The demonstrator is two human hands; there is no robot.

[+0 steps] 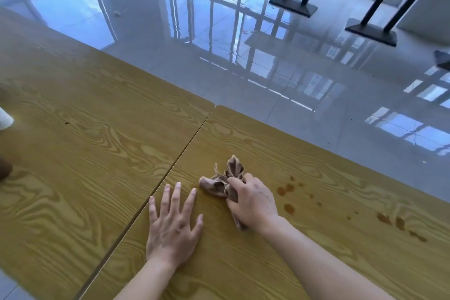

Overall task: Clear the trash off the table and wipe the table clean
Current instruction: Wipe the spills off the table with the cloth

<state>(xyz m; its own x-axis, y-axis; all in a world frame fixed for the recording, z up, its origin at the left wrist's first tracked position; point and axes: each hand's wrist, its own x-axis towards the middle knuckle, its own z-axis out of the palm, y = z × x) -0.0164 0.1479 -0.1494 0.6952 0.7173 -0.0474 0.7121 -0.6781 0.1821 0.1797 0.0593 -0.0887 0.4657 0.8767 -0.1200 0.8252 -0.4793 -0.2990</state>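
My right hand is shut on a crumpled brown cloth that rests on the yellow wood-grain table. The cloth sticks out past my fingers toward the far side. Just left of it, my left hand lies flat on the table with its fingers spread and nothing in it. Brown liquid stains dot the tabletop to the right of my right hand, and a second group of brown stains lies farther right.
A second wood-grain table adjoins on the left, with a thin seam between the two. A white cup-like object and a brown object are cut off at the left edge. Beyond lie glossy floor tiles and black table bases.
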